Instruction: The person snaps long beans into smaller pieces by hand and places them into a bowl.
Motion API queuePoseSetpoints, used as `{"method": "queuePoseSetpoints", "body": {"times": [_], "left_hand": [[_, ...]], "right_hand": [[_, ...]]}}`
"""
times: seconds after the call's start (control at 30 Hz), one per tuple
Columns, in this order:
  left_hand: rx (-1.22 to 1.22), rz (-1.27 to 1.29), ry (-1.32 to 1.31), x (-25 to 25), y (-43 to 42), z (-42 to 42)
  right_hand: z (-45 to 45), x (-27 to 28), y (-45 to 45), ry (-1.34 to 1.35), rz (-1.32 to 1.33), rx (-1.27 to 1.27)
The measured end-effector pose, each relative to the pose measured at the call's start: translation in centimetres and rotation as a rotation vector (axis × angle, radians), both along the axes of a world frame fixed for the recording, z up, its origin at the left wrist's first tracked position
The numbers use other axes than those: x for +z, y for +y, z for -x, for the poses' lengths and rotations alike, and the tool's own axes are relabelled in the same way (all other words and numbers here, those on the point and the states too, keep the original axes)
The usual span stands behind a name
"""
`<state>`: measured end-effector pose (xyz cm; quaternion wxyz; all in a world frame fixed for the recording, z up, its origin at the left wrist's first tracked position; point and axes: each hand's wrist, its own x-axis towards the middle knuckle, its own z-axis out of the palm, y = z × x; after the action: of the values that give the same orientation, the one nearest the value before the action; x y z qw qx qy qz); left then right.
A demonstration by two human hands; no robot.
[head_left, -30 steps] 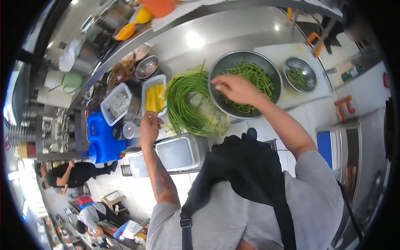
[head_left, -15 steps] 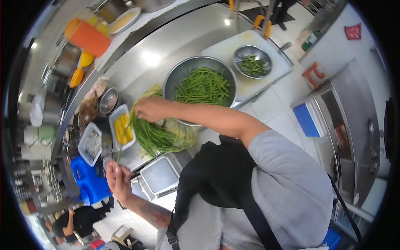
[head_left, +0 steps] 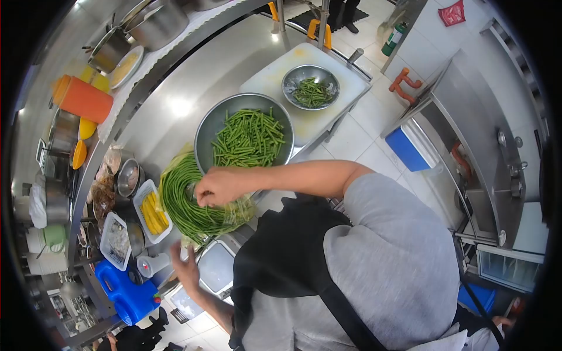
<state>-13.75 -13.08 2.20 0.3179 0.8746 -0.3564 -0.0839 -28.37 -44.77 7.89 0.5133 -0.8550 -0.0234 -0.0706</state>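
My right hand (head_left: 221,186) is over the coiled bundle of long beans (head_left: 175,202), its fingers curled and pressed together; what they hold, if anything, is hidden. The bundle lies partly on clear plastic wrapping (head_left: 239,212). My left hand (head_left: 186,266) is below the bundle, near a weighing scale's tray (head_left: 215,266), with fingers apart and nothing visible in them. Beyond my right forearm, a large metal bowl (head_left: 202,131) contains cut green beans (head_left: 249,139). On the white cutting board (head_left: 266,88) a smaller metal bowl (head_left: 287,88) contains more cut beans.
Left of the bundle are a white basket with yellow pieces (head_left: 153,213), another white basket (head_left: 116,240), a clear cup (head_left: 153,264) and a blue jug (head_left: 126,292). A shelf with pots (head_left: 155,23) and an orange container (head_left: 85,99) runs along the counter's far side.
My right hand has moved from the bundle's far left edge to over its middle. The long bean strand that was in my left hand is gone from it, and its fingers have spread. The view has shifted.
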Motion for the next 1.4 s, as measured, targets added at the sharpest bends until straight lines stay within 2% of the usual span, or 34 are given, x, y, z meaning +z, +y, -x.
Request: {"method": "queuePoseSetpoints", "body": {"times": [0.03,0.1,0.13,0.2,0.27,0.33,0.37,0.4,0.47,0.5,0.53,0.57,0.6,0.63,0.67,0.7,0.77,0.83,0.9,1.0,1.03,1.13,1.23,1.3,1.33,1.37,1.4], "left_hand": [[-0.133,0.146,-0.014,1.1,-3.5,1.5],[-0.225,0.381,0.519,3.3,-9.1,4.5],[-0.225,0.379,0.518,2.9,-10.2,3.9],[-0.279,0.383,0.789,2.5,-12.2,2.3],[-0.289,0.281,0.463,4.1,-13.8,3.6],[-0.264,0.164,0.412,5.6,-15.7,5.2],[-0.239,0.138,0.296,5.5,-16.9,6.1],[-0.227,0.103,0.052,5.0,-18.1,6.8],[-0.251,0.107,-0.018,6.6,-19.9,8.7],[-0.262,0.109,-0.050,6.9,-20.5,9.1],[-0.261,0.111,-0.047,6.9,-20.7,8.8],[-0.275,0.136,0.178,7.0,-20.7,8.4],[-0.283,0.163,0.401,7.1,-20.7,7.9],[-0.272,0.168,0.400,7.2,-20.9,7.3],[-0.320,0.201,0.486,7.2,-20.8,6.9],[-0.368,0.231,0.572,7.1,-20.6,6.4],[-0.381,0.196,0.663,7.4,-21.2,5.5],[-0.406,0.150,0.919,7.6,-21.4,5.1],[-0.449,0.150,0.942,7.5,-21.6,5.1],[-0.442,0.121,0.936,7.3,-21.1,4.7],[-0.447,0.109,0.860,7.0,-20.5,4.3],[-0.454,0.097,0.759,6.5,-19.9,3.9],[-0.445,0.092,0.686,5.6,-19.9,3.7],[-0.430,0.091,0.639,4.3,-20.2,3.8],[-0.373,0.075,0.300,3.5,-20.4,4.3],[-0.311,0.057,-0.039,3.0,-20.8,4.9],[-0.230,-0.013,-0.002,3.2,-21.1,5.5]], "right_hand": [[-0.1,-0.5,0.9,-0.016,-0.050,-0.002],[0.1,-0.3,1.5,-0.070,-0.049,-0.022],[0.3,0.2,1.2,-0.081,-0.123,-0.062],[0.9,0.6,-0.1,-0.107,-0.213,-0.147],[2.2,0.8,-1.8,-0.227,0.103,-0.255],[3.0,0.2,-1.5,-0.197,0.378,-0.408],[3.1,-0.2,-1.2,-0.221,0.443,-0.484],[3.3,-0.7,-1.0,-0.243,0.514,-0.567],[3.1,-3.0,-5.0,-0.216,0.647,-0.773],[4.2,-1.9,-7.6,-0.015,0.596,-0.949],[6.2,-0.8,-10.0,0.016,0.532,-1.084],[8.0,-0.1,-13.0,0.037,0.554,-1.220],[10.0,-1.0,-16.2,-0.134,0.451,-1.321],[11.4,-1.4,-19.7,0.071,0.571,-1.355],[13.1,-4.0,-23.3,0.313,0.700,-1.306],[12.8,-3.7,-22.3,0.318,0.695,-1.294],[12.2,-1.9,-20.3,0.036,0.652,-1.210],[8.7,0.7,-13.3,-0.119,0.353,-0.740],[6.5,1.8,-7.4,-0.181,-0.039,-0.249],[5.2,0.4,-7.6,-0.113,0.020,-0.325],[5.2,-0.1,-8.4,-0.103,-0.195,-0.397],[5.3,0.2,-9.3,0.011,-0.129,-0.320],[3.9,0.1,-7.3,-0.096,0.014,-0.189],[3.1,0.7,-4.4,-0.051,0.488,-0.403],[2.4,-0.4,-2.9,-0.098,0.589,-0.538],[1.5,-1.9,-2.8,-0.099,0.590,-0.534],[0.6,-3.4,-3.5,-0.045,0.655,-0.643]]}}
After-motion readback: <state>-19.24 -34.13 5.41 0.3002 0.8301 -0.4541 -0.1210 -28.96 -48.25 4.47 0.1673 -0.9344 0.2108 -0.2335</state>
